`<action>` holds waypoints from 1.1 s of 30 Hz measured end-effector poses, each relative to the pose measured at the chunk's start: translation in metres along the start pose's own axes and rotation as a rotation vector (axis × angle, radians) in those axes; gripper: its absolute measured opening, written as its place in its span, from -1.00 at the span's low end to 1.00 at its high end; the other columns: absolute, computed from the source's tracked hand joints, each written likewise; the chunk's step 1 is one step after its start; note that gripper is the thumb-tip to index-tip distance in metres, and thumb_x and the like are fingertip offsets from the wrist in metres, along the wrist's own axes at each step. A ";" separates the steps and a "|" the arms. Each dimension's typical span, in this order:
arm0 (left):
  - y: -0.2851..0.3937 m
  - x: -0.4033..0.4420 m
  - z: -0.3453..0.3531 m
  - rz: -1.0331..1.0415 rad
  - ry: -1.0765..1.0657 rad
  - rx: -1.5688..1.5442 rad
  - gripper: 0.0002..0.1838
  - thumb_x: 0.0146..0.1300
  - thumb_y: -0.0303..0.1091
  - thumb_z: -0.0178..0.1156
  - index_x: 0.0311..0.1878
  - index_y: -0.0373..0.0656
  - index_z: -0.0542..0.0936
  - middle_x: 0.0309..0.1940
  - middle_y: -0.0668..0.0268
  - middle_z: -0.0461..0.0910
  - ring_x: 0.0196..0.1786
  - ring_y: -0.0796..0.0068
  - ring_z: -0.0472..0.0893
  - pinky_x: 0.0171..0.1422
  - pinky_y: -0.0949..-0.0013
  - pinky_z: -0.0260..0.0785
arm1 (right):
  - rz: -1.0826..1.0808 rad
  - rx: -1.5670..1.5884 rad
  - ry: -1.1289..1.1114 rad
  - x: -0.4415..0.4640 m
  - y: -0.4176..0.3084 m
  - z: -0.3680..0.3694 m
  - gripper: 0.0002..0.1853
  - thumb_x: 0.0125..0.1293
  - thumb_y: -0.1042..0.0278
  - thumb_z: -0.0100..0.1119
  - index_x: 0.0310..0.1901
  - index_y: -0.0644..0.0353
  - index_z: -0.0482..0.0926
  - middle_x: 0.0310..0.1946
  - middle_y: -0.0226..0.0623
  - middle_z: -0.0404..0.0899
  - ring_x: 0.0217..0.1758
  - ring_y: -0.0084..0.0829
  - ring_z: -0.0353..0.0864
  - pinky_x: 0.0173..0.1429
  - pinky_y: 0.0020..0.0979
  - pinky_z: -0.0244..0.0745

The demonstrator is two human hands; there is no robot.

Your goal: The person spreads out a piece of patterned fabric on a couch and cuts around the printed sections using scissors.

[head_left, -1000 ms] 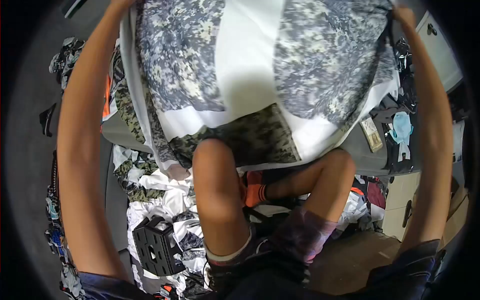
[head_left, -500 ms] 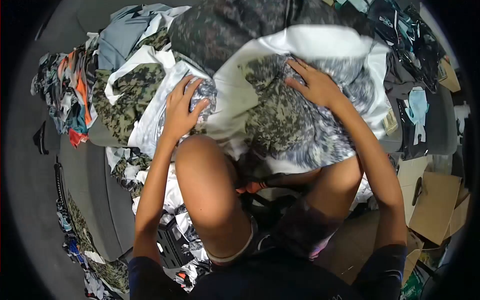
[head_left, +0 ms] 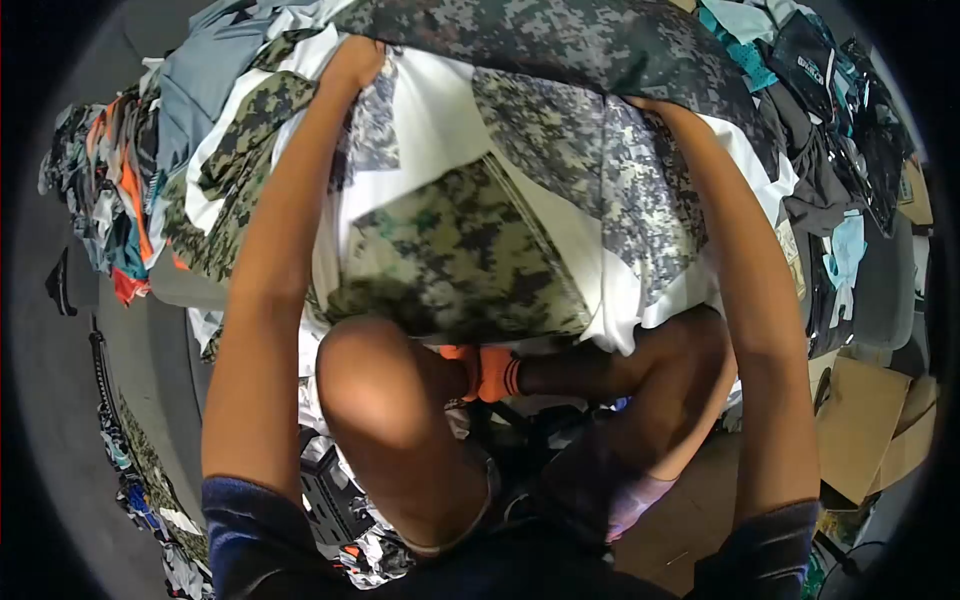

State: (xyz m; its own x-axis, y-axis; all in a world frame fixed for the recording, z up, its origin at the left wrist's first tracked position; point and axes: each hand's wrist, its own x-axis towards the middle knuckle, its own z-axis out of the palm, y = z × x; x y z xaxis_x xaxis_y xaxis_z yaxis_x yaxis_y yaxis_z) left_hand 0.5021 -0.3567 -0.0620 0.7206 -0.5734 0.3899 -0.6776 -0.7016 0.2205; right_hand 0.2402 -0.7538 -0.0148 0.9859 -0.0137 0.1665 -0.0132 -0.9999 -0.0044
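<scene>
A large printed fabric piece [head_left: 450, 245], white with green and grey digital camouflage, is spread over the pile in front of my knees. Behind it lies a darker camouflage fabric [head_left: 520, 35], overlapping its far edge. My left hand [head_left: 358, 62] reaches to the far left of the printed piece, fingers curled at the border where the two fabrics meet. On the far right, my right hand [head_left: 648, 104] is tucked beneath the edge of the dark fabric; its fingers are hidden.
Grey cloth [head_left: 205, 85] and a heap of grey and orange scraps [head_left: 125, 190] lie left. To the right are black plastic bags [head_left: 865, 150], a light blue scrap [head_left: 846, 250] and an open cardboard box [head_left: 860, 420]. A black crate [head_left: 335, 495] stands by my left leg.
Both hands have moved forward, away from my body, to the fabric's far edge. The printed fabric has shifted and lies flatter, showing a large green camouflage panel. The orange socks are more exposed.
</scene>
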 end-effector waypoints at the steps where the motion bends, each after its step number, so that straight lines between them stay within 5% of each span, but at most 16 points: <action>1: -0.013 0.013 0.012 0.028 0.038 0.004 -0.52 0.30 -0.12 -0.14 -0.19 -0.36 0.62 -0.14 -0.18 0.61 -0.11 -0.29 0.54 0.01 -0.07 0.37 | -0.031 -0.100 0.063 0.006 0.008 0.008 -0.24 0.25 -0.26 0.04 0.38 0.02 0.29 0.34 -0.19 0.33 0.39 -0.26 0.31 0.47 -0.24 0.15; 4: -0.032 0.043 0.029 -0.143 -0.010 0.047 -0.55 0.29 -0.14 -0.10 -0.13 -0.34 0.61 -0.12 -0.14 0.62 -0.11 -0.25 0.56 -0.01 -0.07 0.38 | -0.095 -0.375 0.258 0.027 0.018 0.013 -0.35 0.32 -0.14 0.00 0.38 -0.01 0.31 0.34 -0.20 0.33 0.38 -0.27 0.32 0.47 -0.23 0.17; 7: -0.013 0.060 0.008 -0.289 -0.049 0.109 -0.57 0.28 -0.16 -0.07 -0.06 -0.32 0.59 -0.09 -0.10 0.62 -0.11 -0.21 0.58 -0.02 -0.07 0.39 | -0.091 -0.185 0.386 0.021 -0.018 -0.038 -0.38 0.35 -0.13 -0.02 0.35 0.01 0.31 0.18 -0.13 0.44 0.18 -0.20 0.44 0.36 -0.13 0.27; 9: 0.058 0.016 -0.028 0.023 0.142 0.267 -0.58 0.28 -0.18 -0.04 0.07 -0.23 0.55 0.05 -0.05 0.58 0.03 -0.14 0.55 0.06 -0.06 0.38 | -0.089 0.009 0.438 -0.003 -0.051 -0.087 -0.40 0.37 -0.11 -0.03 0.33 0.02 0.32 0.07 -0.09 0.52 0.04 -0.15 0.52 0.28 -0.06 0.35; 11: 0.132 -0.030 -0.073 -0.067 -0.127 0.502 -0.42 0.34 -0.05 -0.03 0.29 -0.27 0.38 0.41 -0.07 0.19 0.37 -0.16 0.25 0.40 -0.03 0.12 | -0.042 0.156 0.360 -0.025 -0.076 -0.115 -0.42 0.38 -0.10 -0.05 0.31 0.04 0.32 -0.05 -0.05 0.60 -0.09 -0.11 0.61 0.21 0.01 0.42; 13: 0.182 -0.109 -0.104 0.009 0.002 0.099 -0.27 0.38 0.07 -0.05 0.40 -0.35 0.21 0.46 -0.06 0.06 0.44 -0.10 0.17 0.49 0.04 0.00 | 0.110 0.257 0.022 -0.045 -0.097 -0.110 -0.41 0.40 -0.14 -0.12 0.30 0.06 0.36 0.06 -0.08 0.55 0.03 -0.11 0.56 0.24 -0.04 0.41; 14: 0.207 -0.146 -0.123 -0.138 -0.143 0.060 -0.20 0.40 0.15 -0.09 0.46 -0.32 0.10 0.48 -0.02 0.05 0.49 -0.01 0.11 0.53 0.05 -0.08 | 0.172 0.301 -0.150 -0.049 -0.105 -0.105 -0.40 0.40 -0.16 -0.16 0.30 0.07 0.38 0.11 -0.10 0.53 0.10 -0.10 0.54 0.25 -0.06 0.40; 17: 0.188 -0.222 -0.133 -0.137 -0.285 0.128 -0.24 0.42 0.09 -0.08 0.47 -0.29 0.10 0.50 0.04 0.02 0.52 0.09 0.07 0.54 0.12 -0.06 | 0.266 0.367 -0.536 -0.064 -0.124 -0.065 -0.38 0.42 -0.20 -0.23 0.29 0.10 0.41 0.22 -0.13 0.48 0.22 -0.10 0.50 0.28 -0.11 0.39; 19: 0.170 -0.214 -0.146 -0.194 -0.256 -0.100 -0.30 0.45 0.05 -0.09 0.48 -0.23 0.12 0.51 0.12 0.03 0.53 0.19 0.07 0.54 0.22 -0.04 | -0.143 0.364 0.275 -0.092 -0.127 -0.022 -0.34 0.40 -0.19 -0.06 0.22 0.30 0.43 -0.13 -0.11 0.65 -0.22 -0.16 0.60 -0.04 -0.26 0.48; 21: 0.140 -0.198 -0.146 -0.138 -0.265 -0.205 -0.34 0.47 0.01 -0.10 0.48 -0.17 0.13 0.51 0.21 0.06 0.53 0.27 0.09 0.53 0.30 -0.03 | 0.119 0.454 -0.191 -0.080 -0.120 -0.052 -0.35 0.42 -0.25 -0.25 0.27 0.09 0.43 0.16 -0.19 0.55 0.06 -0.10 0.60 0.22 -0.14 0.41; 26: 0.096 -0.149 -0.126 0.065 -0.266 -0.263 -0.36 0.47 0.03 -0.11 0.49 -0.09 0.14 0.51 0.29 0.07 0.52 0.31 0.11 0.53 0.28 -0.01 | 0.066 0.783 -0.261 -0.034 -0.089 -0.038 -0.42 0.40 -0.09 -0.07 0.23 0.23 0.45 0.03 -0.18 0.61 0.01 -0.15 0.60 0.10 -0.30 0.45; 33: 0.097 -0.119 -0.117 0.079 -0.308 -0.135 -0.35 0.46 0.07 -0.13 0.51 0.00 0.10 0.52 0.29 0.05 0.52 0.26 0.11 0.54 0.21 -0.02 | 0.139 0.206 -0.301 -0.022 -0.113 -0.064 -0.58 0.38 0.15 -0.03 0.14 0.23 0.54 0.06 -0.16 0.60 0.02 -0.15 0.59 0.14 -0.30 0.44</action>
State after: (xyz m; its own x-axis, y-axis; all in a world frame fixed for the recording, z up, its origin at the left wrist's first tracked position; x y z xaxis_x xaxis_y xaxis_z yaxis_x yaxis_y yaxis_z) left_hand 0.3334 -0.3064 0.0178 0.6616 -0.7391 0.1265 -0.7317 -0.5995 0.3244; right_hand 0.2096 -0.6405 0.0450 0.9823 -0.1170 -0.1465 -0.1465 -0.9667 -0.2099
